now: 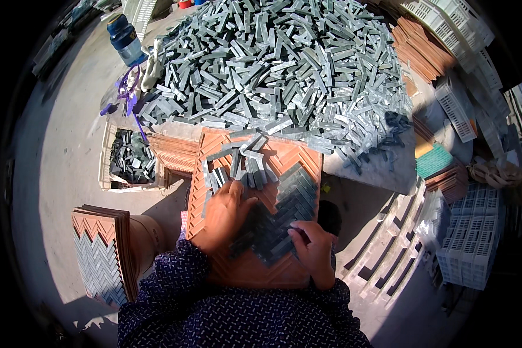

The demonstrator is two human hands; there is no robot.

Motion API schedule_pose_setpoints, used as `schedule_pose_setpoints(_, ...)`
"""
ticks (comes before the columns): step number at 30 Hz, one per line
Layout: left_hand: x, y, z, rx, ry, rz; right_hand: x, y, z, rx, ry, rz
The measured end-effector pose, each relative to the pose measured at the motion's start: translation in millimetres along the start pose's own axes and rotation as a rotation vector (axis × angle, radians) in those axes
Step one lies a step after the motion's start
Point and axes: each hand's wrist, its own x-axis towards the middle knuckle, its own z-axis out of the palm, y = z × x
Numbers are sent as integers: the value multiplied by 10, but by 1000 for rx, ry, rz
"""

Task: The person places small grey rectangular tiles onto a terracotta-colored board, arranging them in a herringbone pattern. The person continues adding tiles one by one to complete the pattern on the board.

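On my lap lies an orange tray [214, 141] with raised zigzag ridges. Dark grey-green stone strips [293, 197] fill part of it in a herringbone pattern. A loose cluster of stone strips [252, 162] lies across its upper left. My left hand [221, 213] reaches into the near side of that cluster, fingertips down at the strips, thumb held apart. My right hand [314, 248] is at the lower right of the laid pattern, thumb and forefinger pinched together. Whatever may be between those fingertips is too small to make out.
A large heap of stone strips [272, 64] covers the table [383, 174] ahead. Left are a bin of dark pieces [132, 156], a stack of filled trays [101, 255] and a blue-topped bottle [124, 40]. Right are a slatted pallet [383, 249], white crates [470, 243] and stacked orange trays [420, 49].
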Motion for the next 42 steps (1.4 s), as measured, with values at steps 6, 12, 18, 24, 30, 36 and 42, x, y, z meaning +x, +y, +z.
schedule_pose_setpoints(6, 67, -85, 80, 110, -10, -29, -26, 4, -59, -4, 24, 27)
schedule_pose_setpoints(12, -210, -129, -27, 50, 56, 55, -49, 146, -71, -1, 44, -8)
schedule_pose_setpoints(18, -456, -222, -93, 53, 75, 102, -16, 121, -44, 25, 29, -5)
schedule_pose_setpoints(24, -443, -230, -40, 10, 71, 92, -28, 123, -68, 1, 22, -4)
schedule_pose_setpoints(30, -398, -173, -24, -33, 80, 43, -23, 122, -69, -7, 21, -19)
schedule_pose_setpoints(36, -373, -220, 66, -38, 95, 34, -24, 82, -52, -6, 5, -6)
schedule_pose_setpoints(42, -337, -126, 52, -65, 68, -10, -32, 62, -59, -43, 31, -16)
